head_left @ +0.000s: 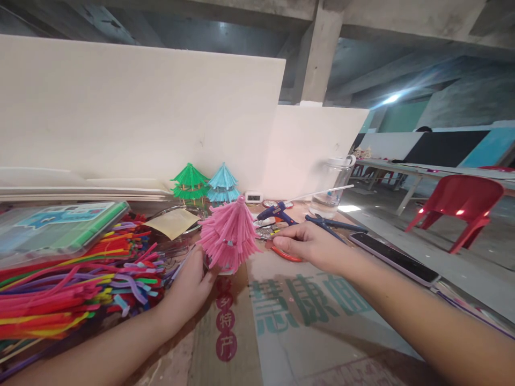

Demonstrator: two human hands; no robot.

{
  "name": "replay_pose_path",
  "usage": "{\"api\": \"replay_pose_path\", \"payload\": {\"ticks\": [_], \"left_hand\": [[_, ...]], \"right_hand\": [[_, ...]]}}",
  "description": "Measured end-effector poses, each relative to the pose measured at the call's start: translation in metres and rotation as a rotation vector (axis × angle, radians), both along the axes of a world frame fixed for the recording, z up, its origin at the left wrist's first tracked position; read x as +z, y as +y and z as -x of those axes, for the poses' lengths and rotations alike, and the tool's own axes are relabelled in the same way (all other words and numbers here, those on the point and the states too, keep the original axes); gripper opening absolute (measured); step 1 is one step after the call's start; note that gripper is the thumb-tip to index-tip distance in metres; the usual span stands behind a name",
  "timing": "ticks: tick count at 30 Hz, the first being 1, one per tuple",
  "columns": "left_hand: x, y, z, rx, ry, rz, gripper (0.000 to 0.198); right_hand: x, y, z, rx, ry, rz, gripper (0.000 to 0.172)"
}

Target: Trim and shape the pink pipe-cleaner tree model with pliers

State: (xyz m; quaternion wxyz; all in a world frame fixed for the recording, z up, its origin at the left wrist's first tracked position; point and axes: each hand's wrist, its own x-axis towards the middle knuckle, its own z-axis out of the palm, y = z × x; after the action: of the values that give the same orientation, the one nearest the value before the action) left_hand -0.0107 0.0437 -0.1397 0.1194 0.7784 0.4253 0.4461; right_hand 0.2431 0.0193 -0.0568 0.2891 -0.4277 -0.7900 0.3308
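A pink pipe-cleaner tree (231,233) with drooping layers stands upright in front of me. My left hand (195,276) is closed around its lower left side, with the fingertips hidden behind the strands. To the right of the tree, my right hand (303,244) is in a pinch. Something thin and metallic seems to be at its fingertips, too small to make out. Just under those fingers lies an orange handle (286,254). A blue glue gun (279,213) rests behind my right hand. Farther back stand a green tree (190,182) and a light blue tree (223,183).
Bundles of coloured pipe cleaners (80,289) and a plastic case (60,230) fill the left side. Dark-handled pliers (336,222), a phone (394,257) and a clear water jug (328,185) are at right. A small digital clock (253,197) sits near the white board (140,118).
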Motion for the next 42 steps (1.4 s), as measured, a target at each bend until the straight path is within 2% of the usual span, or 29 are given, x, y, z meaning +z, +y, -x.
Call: {"api": "replay_pose_path", "payload": {"ticks": [16, 32, 42], "left_hand": [[0.0031, -0.0022, -0.0011, 0.005, 0.021, 0.014, 0.034], [0.0006, -0.0007, 0.0000, 0.009, 0.015, -0.011, 0.031], [0.0022, -0.0006, -0.0008, 0.000, 0.015, -0.010, 0.033]], "right_hand": [[-0.0027, 0.0005, 0.0016, -0.020, 0.045, 0.044, 0.041], [-0.0057, 0.0015, 0.0011, -0.056, 0.060, 0.078, 0.059], [-0.0069, 0.0026, 0.0015, -0.031, 0.064, 0.043, 0.047]]}}
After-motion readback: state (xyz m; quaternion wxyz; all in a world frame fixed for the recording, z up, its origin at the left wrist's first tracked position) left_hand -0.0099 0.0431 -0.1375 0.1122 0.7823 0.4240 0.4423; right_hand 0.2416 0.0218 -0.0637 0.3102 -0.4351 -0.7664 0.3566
